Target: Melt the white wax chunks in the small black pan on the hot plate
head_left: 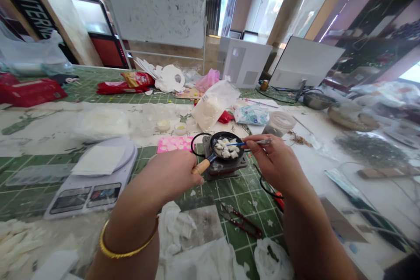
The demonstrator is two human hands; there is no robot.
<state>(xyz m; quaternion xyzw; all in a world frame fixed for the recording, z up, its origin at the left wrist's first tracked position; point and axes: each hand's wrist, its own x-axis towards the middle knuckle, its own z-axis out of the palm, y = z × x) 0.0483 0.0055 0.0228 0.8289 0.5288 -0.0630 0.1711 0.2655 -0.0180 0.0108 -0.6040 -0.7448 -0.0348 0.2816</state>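
- Left hand (173, 175) clenched on wooden handle (201, 166) of mini pan (215, 137), pan atop small stove (226, 169).
- Right hand (275, 162), just right of stove, pinching thin stick (259, 142), tip in white chunks (226, 148).
- Likely stirring step; next calls for steady pan, light strokes.

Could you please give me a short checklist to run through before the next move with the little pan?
1. Left hand grips the handle: ok.
2. Pan sits on the stove: ok, it looks level.
3. Right hand holds the stick, tip over the pan: ok.
4. White pieces all inside the pan: ok.
5. Stove on or off: cannot tell.
6. Cable clear of the right wrist: not ok, it loops just beneath and might snag.
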